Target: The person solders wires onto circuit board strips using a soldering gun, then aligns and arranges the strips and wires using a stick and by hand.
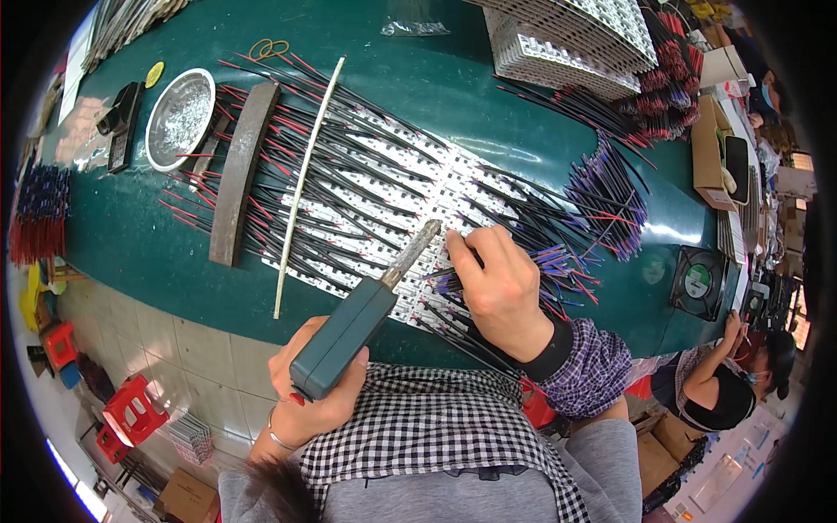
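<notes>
Fingers of the left hand (pixel 316 383) wrap tight around the teal handle of a soldering iron (pixel 366 309), low in the middle of the frame. Its long axis runs on a slant from lower left to upper right, and the grey metal tip points up and right, ending over the white strips (pixel 410 187) just beside the right hand (pixel 499 283). That hand lies palm down with fingers curled, fingertips pressing on the strips and wires next to the tip (whether it pinches a single wire cannot be told). Black and red wires (pixel 288 187) lie in rows across the strips on the green table (pixel 453 78). A long dark bar (pixel 241 170) rests across the wire ends left of centre, and a thin pale stick (pixel 307 179) crosses them nearby. A round metal dish (pixel 179 118) sits in the upper left. Purple-tipped wires (pixel 610 200) fan out at right, above a small fan (pixel 697 281).
</notes>
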A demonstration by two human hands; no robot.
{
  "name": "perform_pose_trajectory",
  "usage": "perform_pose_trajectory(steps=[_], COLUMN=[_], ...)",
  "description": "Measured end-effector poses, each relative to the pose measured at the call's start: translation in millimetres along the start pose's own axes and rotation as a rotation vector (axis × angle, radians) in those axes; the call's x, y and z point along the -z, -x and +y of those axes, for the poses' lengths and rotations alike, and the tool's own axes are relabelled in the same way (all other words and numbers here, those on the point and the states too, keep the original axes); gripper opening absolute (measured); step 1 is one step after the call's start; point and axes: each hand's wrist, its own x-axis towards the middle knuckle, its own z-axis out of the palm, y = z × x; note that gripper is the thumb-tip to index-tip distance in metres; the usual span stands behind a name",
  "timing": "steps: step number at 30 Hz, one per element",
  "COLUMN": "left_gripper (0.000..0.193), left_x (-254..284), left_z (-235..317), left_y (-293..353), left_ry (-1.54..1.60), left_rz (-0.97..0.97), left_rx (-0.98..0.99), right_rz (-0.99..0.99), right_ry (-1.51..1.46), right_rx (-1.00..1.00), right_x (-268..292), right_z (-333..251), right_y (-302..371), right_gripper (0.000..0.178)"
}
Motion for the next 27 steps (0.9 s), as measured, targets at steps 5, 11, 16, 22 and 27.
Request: perform_pose_trajectory(steps=[5, 11, 16, 22, 27], left_gripper=[0.024, 0.022, 0.021, 0.026, 0.024], left_x=[0.1, -1.2, -3.6, 1.3, 0.4], left_z=[2.8, 1.9, -1.0, 5.8, 6.2], left_y=[-1.7, -4.5, -7.4, -6.9, -8.1], left_ry=[0.015, 0.000, -0.033, -0.020, -0.009], left_rz=[-0.008, -0.034, -0.017, -0.056, -0.056], left_rx=[0.016, -0.020, -0.145, -0.098, -0.094], right_rz=[0.020, 0.011, 0.028, 0.028, 0.032], right_ry=[-0.101, -0.149, -0.114, -0.050, -0.070], right_rx=[-0.050, -0.052, -0.026, 0.006, -0.033], right_x=[2.2, 3.9, 1.2, 1.1, 2.9], right_z=[5.3, 6.9, 7.0, 4.2, 1.1], right_y=[1.7, 0.0, 1.1, -0.1, -0.6], right_gripper=[0.028, 0.028, 0.027, 0.028, 0.034])
